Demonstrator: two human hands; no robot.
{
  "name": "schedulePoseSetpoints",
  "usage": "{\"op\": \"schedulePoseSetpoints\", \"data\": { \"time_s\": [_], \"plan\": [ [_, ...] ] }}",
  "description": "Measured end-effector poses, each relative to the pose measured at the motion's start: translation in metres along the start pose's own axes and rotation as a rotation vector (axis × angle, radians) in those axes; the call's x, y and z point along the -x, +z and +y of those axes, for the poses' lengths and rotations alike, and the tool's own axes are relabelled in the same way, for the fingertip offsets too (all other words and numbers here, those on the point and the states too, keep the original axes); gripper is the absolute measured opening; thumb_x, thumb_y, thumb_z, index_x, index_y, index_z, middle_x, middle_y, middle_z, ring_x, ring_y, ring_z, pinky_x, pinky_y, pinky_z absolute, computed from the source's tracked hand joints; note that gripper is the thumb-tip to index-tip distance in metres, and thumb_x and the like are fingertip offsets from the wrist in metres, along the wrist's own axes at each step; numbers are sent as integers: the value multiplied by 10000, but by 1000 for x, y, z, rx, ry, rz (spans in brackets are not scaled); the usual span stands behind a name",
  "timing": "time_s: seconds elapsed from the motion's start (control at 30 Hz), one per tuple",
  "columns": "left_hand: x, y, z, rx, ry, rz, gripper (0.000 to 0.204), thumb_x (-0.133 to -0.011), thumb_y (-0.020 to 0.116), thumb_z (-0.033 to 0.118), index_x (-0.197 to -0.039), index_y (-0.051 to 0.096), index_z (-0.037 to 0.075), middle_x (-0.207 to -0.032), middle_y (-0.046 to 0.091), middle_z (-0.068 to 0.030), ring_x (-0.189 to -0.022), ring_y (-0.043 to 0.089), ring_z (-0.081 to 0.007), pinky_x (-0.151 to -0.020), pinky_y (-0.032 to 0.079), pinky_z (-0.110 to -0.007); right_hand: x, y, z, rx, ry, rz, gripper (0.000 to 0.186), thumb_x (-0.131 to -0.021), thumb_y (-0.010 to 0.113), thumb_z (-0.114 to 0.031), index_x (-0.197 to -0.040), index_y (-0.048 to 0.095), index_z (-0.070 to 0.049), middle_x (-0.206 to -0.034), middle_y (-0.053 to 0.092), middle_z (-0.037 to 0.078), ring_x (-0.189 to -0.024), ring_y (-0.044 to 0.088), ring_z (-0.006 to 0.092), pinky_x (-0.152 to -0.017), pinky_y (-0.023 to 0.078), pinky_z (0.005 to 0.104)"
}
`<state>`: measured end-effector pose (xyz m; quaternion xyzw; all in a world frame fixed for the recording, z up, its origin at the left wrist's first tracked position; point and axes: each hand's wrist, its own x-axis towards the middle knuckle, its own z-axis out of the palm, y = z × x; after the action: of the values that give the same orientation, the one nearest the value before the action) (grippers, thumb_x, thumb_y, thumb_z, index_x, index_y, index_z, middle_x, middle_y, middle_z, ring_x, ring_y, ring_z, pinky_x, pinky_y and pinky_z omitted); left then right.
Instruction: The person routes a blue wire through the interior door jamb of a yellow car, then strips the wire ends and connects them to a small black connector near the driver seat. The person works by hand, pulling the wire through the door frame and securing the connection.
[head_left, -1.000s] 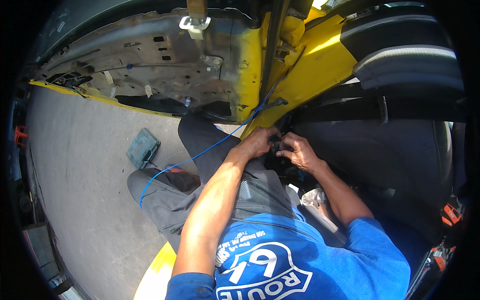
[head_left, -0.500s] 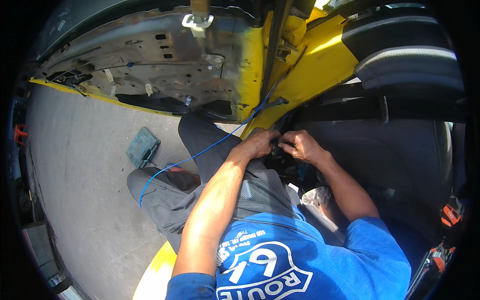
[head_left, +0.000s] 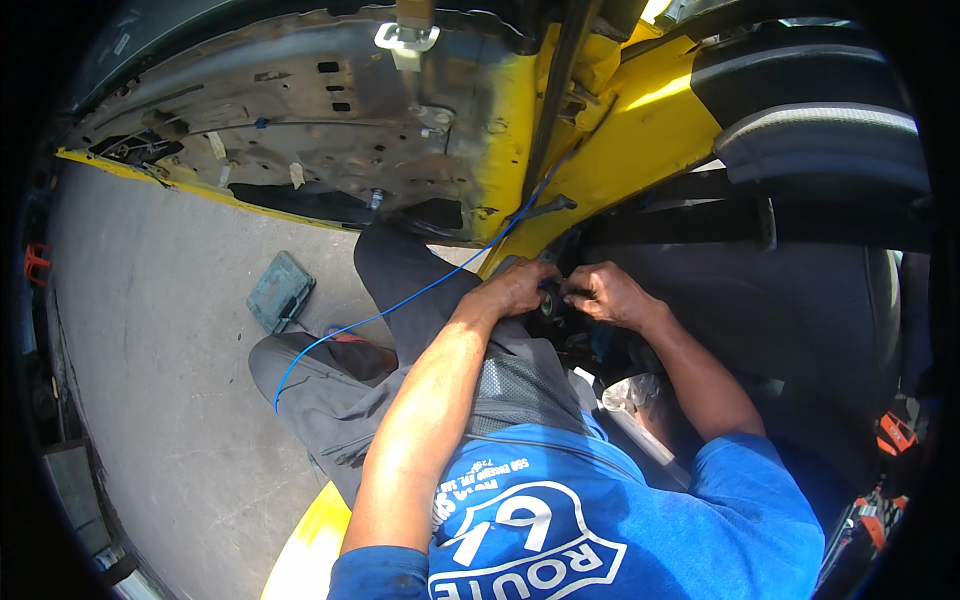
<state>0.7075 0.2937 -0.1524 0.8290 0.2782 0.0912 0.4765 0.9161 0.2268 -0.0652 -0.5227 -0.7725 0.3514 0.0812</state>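
My left hand (head_left: 515,287) is closed around a small dark round thing with a pale centre (head_left: 548,304), which looks like a roll of tape. Just right of it, my right hand (head_left: 608,296) has its fingers pinched together; what they hold is too small to make out. Both hands are close together above my lap, beside the yellow door sill. A thin blue wire (head_left: 405,303) runs from the yellow body frame down across my thighs. Some dark parts below the hands are in shadow.
A stripped car door (head_left: 300,130) stands open at the upper left. On the concrete floor lies a teal tool case (head_left: 281,291). A dark seat (head_left: 760,310) is on the right, with orange-and-black tools (head_left: 893,432) near the right edge. A clear plastic bag (head_left: 632,395) sits by my waist.
My right hand has shifted slightly right, and the gap between the hands has widened a little. More of the small round thing shows now.
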Motion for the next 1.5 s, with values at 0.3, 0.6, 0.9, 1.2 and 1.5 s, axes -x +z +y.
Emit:
{"op": "schedulePoseSetpoints", "data": {
  "time_s": [0.3,0.6,0.9,1.2,1.5],
  "plan": [
    [1,-2,2,63,-3,68,442,-849,761,96,-1284,689,85,-1187,730,-230,-1177,663,-430,-1005,524,-472,7,18,-1,-326,250,122,355,-827,866,-85,-1089,646,12,-955,721,113,-878,717,199,-807,584,357],
    [2,-5,4,51,-46,48,416,-847,756,74,-1260,709,89,-1179,737,-223,-1161,677,-417,-998,535,-456,9,30,10,-387,195,172,352,-818,878,-98,-1076,672,24,-960,736,112,-884,729,176,-809,589,336],
    [2,-5,1,48,-57,49,423,-837,756,48,-1255,714,96,-1158,741,-213,-1151,686,-392,-991,536,-447,7,34,11,-185,125,167,303,-810,877,-92,-1007,678,23,-891,721,97,-856,726,184,-763,576,334],
    [3,-2,3,28,-33,96,437,-829,723,45,-1264,718,91,-1181,729,-248,-1154,676,-431,-993,540,-473,10,46,12,-413,201,247,389,-819,881,-100,-1113,650,8,-966,713,115,-864,714,213,-811,597,369],
    [4,-4,3,24,-54,87,403,-835,726,45,-1237,724,79,-1163,740,-235,-1152,679,-426,-1004,529,-460,12,50,14,-444,215,262,353,-839,861,-82,-1110,659,23,-1000,735,124,-904,741,215,-809,591,359]
  ]
}}
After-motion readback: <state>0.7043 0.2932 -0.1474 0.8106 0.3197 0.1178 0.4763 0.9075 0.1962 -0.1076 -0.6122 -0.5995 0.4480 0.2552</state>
